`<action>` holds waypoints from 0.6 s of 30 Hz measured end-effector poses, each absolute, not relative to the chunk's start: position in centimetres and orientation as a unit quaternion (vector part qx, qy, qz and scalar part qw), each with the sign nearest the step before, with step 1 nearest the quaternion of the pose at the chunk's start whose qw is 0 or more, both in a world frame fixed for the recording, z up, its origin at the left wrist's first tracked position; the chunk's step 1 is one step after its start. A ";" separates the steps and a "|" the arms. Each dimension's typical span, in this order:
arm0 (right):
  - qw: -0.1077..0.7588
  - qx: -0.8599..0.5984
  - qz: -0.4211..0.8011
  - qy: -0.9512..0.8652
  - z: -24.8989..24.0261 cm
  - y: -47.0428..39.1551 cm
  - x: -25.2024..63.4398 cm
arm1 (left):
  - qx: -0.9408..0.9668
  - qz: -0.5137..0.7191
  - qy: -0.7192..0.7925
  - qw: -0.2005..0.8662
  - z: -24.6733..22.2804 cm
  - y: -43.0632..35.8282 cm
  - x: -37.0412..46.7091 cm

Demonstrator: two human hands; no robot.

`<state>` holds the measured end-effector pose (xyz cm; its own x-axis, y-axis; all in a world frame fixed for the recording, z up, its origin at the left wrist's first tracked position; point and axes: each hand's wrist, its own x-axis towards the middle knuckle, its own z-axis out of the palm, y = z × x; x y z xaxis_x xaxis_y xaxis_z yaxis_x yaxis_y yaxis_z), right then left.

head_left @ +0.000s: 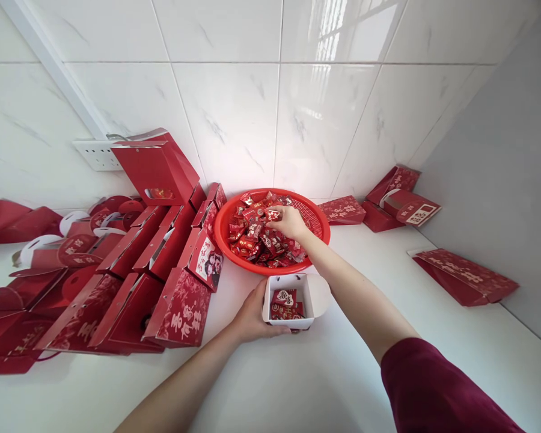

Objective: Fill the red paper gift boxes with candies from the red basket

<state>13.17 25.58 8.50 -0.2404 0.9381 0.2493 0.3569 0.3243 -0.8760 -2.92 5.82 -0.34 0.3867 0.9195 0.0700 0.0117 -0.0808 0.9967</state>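
Note:
My left hand (256,316) is wrapped round the left side of a small open box (313,304), white inside, with its flap folded out to the right. Red wrapped candies (286,304) lie inside this box. Beyond it sits a round red plastic basket (318,231) holding a pile of red wrapped candies (256,231). Over the pile, my right hand (291,222) pinches a small red and white candy (273,214) between thumb and fingers.
Rows of red gift boxes (180,307) stand at the left, with one larger box (157,168) resting on top near a wall socket (97,155). More red boxes (469,273) lie at the right. A tiled wall (234,120) rises behind the white table (342,373).

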 end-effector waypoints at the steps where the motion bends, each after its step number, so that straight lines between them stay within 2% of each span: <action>1: 0.413 -0.452 0.373 -0.698 8.7 25.4 13.2 | 0.616 0.403 0.376 0.562 -0.3 5.8 -2.9; 6: 0.431 -0.386 0.474 -0.663 9.9 23.2 13.6 | 0.618 0.412 0.362 0.563 -0.1 5.8 -2.8; 12: 0.583 -0.299 0.647 -0.390 12.5 17.9 15.9 | 0.613 0.437 0.317 0.577 0.5 5.7 -2.3; 15: 0.577 -0.285 0.700 -0.309 14.0 15.2 17.1 | 0.607 0.437 0.315 0.584 0.7 5.6 -2.1; 18: 0.568 -0.251 0.719 -0.311 14.9 13.1 17.5 | 0.600 0.434 0.320 0.591 0.7 5.6 -2.1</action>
<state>17.50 13.10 14.86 -0.2286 0.9735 -0.0073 -0.6608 -0.1607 -0.7331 -2.14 5.60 0.66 0.4185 0.8969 0.1430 -0.1296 -0.0969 0.9868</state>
